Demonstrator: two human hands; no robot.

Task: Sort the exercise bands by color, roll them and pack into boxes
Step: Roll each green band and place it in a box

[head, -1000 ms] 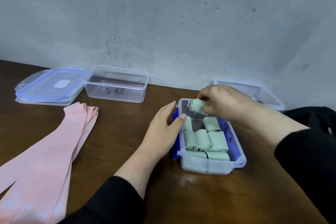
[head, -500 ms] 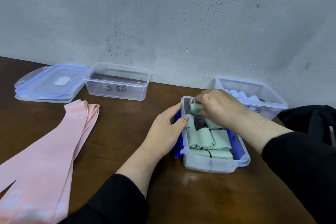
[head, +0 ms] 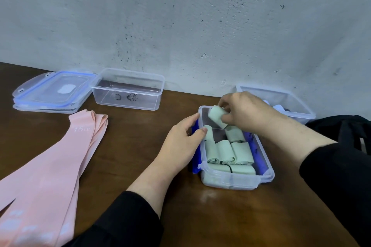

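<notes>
Pink bands (head: 46, 168) lie flat and unrolled on the desk (head: 220, 216), near left, one marked "15 LB". Black sleeves on both arms.

Left hand (head: 180, 144): fingers relaxed and nearly straight, thumb and fingertips resting on the left rim of the clear box (head: 236, 180); nothing held in that grip. A blue piece (head: 195, 156) shows between the hand and the box's left wall; can't tell what it is.

The box sits on the desk centre-right, packed with rolled green bands (head: 228, 152) in rows, a gap at the far end.

Right hand (head: 247, 110): grip curled round one rolled green band (head: 216, 116), thumb and fingers pinching it, roll tilted, above the far end of the box.

Further back, right: second clear box (head: 301, 110) by the wall (head: 180, 16), pale rolls inside, partly hidden by the right hand. Dark bag (head: 351, 132) at the right edge.

Back left: an open clear box (head: 128, 90) with marks on its front wall, touching a stack of blue-rimmed lids (head: 52, 92) to its left.
</notes>
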